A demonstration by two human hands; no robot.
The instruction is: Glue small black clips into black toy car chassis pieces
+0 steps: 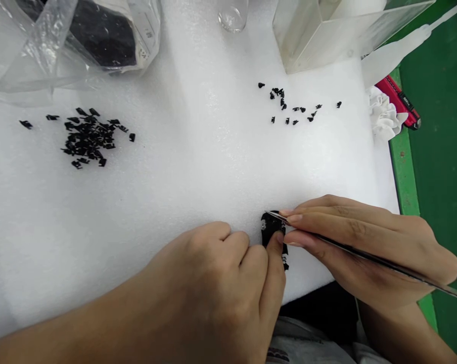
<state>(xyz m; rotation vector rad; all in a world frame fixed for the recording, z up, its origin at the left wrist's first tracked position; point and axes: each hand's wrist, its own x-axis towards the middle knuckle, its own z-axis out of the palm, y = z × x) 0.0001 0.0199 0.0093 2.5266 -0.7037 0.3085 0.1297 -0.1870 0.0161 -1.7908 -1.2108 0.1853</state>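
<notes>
A small flat black part (270, 232) with shiny bits along its edges lies on the white foam sheet (168, 187) near its front edge. My left hand (228, 278) is closed, its fingers curled, with one fingertip pressing on the part. In my right hand (365, 242) is a slim pair of metal tweezers (350, 248), held like a pen. The tweezers' tip reaches the upper end of the black part. Whether anything tiny sits between the tips is too small to tell. My left fingers hide some of the part's lower side.
A pile of tiny black pieces (90, 136) lies on the left, several loose black pieces (281, 96) at upper right. Behind stand a plastic bag (50, 45), a clear glass (233, 17) and a clear acrylic box (308, 45). On the right are a white squeeze bottle (391, 53), crumpled tissue (383, 116) and a red tool (397, 101).
</notes>
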